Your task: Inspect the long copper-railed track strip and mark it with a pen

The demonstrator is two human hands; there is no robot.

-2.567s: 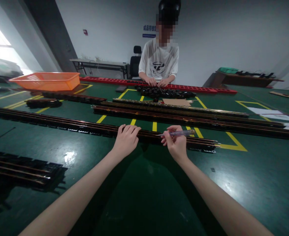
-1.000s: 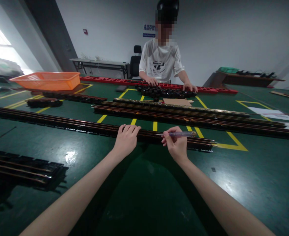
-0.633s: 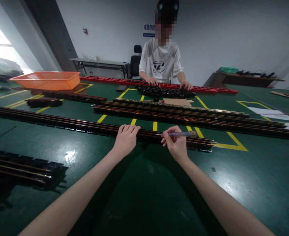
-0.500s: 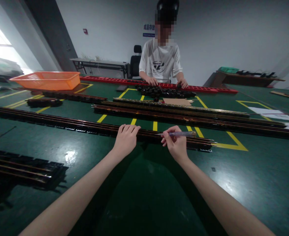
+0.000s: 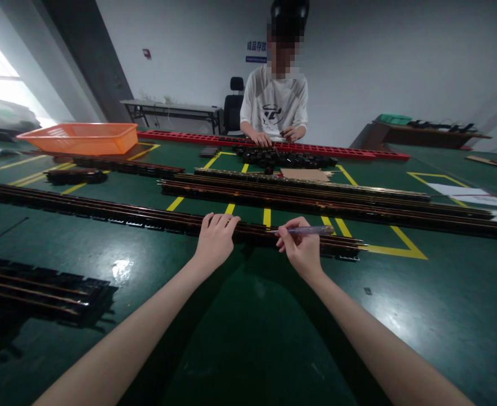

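Note:
A long black strip (image 5: 146, 215) with thin copper-coloured rods along it runs across the green table before me. My left hand (image 5: 216, 239) is closed over its near side, fingers curled across the top and the thumb toward the right. In my right hand (image 5: 301, 246) is a screwdriver (image 5: 311, 230) with a clear purplish handle, lying nearly level. Its thin shaft points left, low over the strip; whether the tip touches is too small to tell. The rod ends stick out past the strip's right end.
Behind lie more black strips with rods (image 5: 316, 198), a heap of small black parts (image 5: 282, 158) and a cardboard piece (image 5: 305, 175). A co-worker (image 5: 273, 107) stands across, at a red rail (image 5: 350, 151). An orange basket (image 5: 79, 140) stands far left, another rodded strip (image 5: 32, 290) near left.
The strip has slid slightly left, along with both my hands and the screwdriver. Across the table, one of the co-worker's hands has come off the red rail toward the other.

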